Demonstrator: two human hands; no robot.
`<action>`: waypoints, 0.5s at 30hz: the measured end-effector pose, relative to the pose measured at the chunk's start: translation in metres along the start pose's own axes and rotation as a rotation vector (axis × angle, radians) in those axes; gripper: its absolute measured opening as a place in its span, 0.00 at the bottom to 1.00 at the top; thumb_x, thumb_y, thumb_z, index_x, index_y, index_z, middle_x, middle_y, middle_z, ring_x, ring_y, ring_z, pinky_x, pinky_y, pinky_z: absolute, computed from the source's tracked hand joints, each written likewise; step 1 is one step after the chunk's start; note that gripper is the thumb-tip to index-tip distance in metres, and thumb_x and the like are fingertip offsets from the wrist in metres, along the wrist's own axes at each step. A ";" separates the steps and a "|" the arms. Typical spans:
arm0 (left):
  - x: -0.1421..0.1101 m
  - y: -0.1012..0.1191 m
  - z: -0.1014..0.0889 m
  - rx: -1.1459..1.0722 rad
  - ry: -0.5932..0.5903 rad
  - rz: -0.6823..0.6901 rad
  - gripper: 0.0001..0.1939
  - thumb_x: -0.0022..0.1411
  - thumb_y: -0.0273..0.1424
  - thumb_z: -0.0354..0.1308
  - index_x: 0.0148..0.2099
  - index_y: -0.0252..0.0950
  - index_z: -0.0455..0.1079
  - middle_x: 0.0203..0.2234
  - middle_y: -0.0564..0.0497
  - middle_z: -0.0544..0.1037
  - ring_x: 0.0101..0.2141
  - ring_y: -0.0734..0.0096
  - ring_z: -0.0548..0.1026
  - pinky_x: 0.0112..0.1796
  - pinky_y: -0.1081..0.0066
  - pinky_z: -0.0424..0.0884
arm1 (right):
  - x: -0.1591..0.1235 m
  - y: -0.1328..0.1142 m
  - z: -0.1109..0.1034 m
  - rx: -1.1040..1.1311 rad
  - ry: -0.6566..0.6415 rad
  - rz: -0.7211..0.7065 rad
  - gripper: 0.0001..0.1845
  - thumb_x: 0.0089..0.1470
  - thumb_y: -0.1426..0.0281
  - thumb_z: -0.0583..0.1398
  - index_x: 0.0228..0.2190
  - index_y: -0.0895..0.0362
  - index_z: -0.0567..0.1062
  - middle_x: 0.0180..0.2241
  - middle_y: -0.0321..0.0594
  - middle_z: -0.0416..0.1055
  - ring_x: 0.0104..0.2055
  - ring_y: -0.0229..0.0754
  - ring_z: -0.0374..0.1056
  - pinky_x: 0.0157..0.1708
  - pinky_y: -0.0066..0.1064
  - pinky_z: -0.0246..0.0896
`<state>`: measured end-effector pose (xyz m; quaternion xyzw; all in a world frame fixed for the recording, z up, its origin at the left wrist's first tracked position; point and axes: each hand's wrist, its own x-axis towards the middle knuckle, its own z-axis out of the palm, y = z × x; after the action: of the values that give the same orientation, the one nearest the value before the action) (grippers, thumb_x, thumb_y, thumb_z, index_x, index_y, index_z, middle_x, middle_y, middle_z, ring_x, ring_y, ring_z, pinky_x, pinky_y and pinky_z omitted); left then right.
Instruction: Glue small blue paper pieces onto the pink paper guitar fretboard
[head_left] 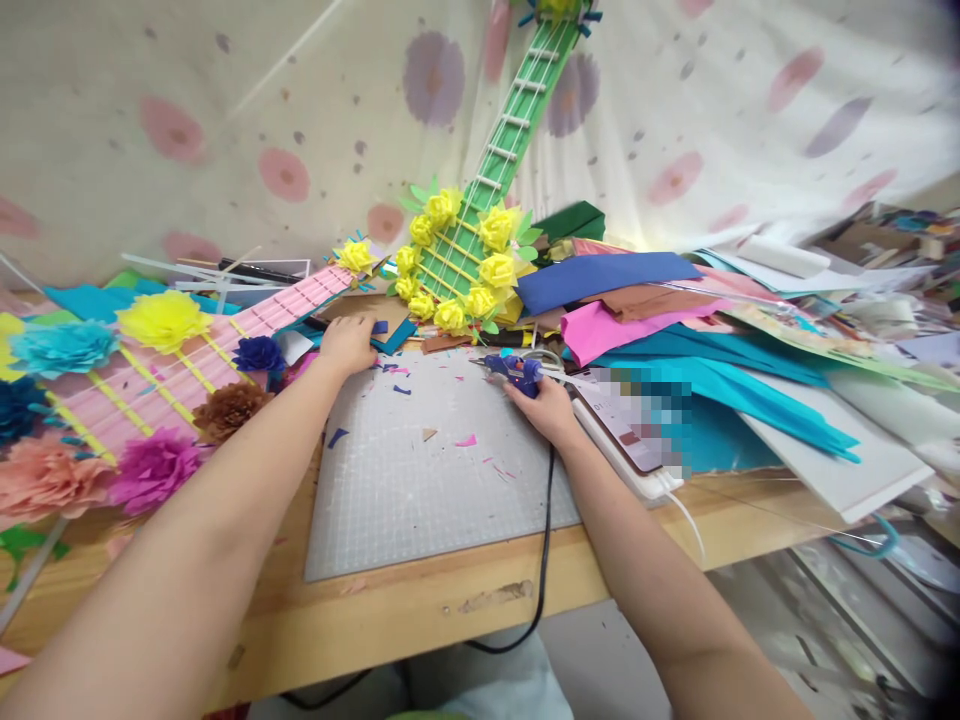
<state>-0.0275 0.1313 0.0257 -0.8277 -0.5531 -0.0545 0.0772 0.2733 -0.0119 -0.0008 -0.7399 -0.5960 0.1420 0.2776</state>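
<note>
A blue hot glue gun (523, 374) is held in my right hand (547, 408) over the upper right of the grey cutting mat (435, 490). Its nozzle points left, and its black cord (550, 540) drops over the table's front edge. Palm down at the mat's upper left corner, my left hand (347, 346) has thumb and fingers apart. Beside its fingertips lies a small dark blue paper scrap (380, 327); whether they touch is unclear. More paper bits, among them a pink scrap (466, 440), are scattered on the mat.
A green paper guitar (480, 190) with yellow flowers leans at the back. Left lies a pink paper guitar (172, 370) with large paper flowers. Coloured paper sheets (615, 280) are heaped right, behind a phone (622, 420) on a white device. The wooden table edge (405, 610) is in front.
</note>
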 end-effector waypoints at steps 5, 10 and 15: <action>-0.015 0.004 -0.004 0.022 -0.001 -0.061 0.18 0.55 0.25 0.47 0.48 0.32 0.67 0.43 0.38 0.75 0.46 0.53 0.71 0.43 0.61 0.65 | 0.003 0.005 0.002 -0.029 0.059 0.053 0.23 0.48 0.54 0.57 0.34 0.61 0.75 0.34 0.51 0.75 0.38 0.52 0.70 0.37 0.37 0.62; -0.022 0.007 -0.006 -0.139 0.086 -0.231 0.17 0.58 0.27 0.46 0.46 0.33 0.70 0.40 0.38 0.76 0.43 0.52 0.74 0.41 0.61 0.66 | -0.001 0.004 0.001 0.084 0.020 0.000 0.26 0.45 0.50 0.57 0.33 0.61 0.75 0.32 0.48 0.75 0.36 0.50 0.71 0.36 0.36 0.62; -0.040 0.031 -0.015 -0.833 0.383 -0.478 0.16 0.52 0.25 0.52 0.44 0.34 0.70 0.37 0.46 0.78 0.38 0.64 0.75 0.39 0.68 0.69 | -0.004 -0.007 0.004 0.212 -0.083 -0.065 0.26 0.45 0.50 0.58 0.35 0.59 0.76 0.35 0.46 0.75 0.39 0.50 0.71 0.39 0.37 0.62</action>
<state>-0.0145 0.0811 0.0313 -0.6140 -0.6342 -0.4366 -0.1736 0.2643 -0.0142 -0.0007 -0.6804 -0.6122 0.2256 0.3337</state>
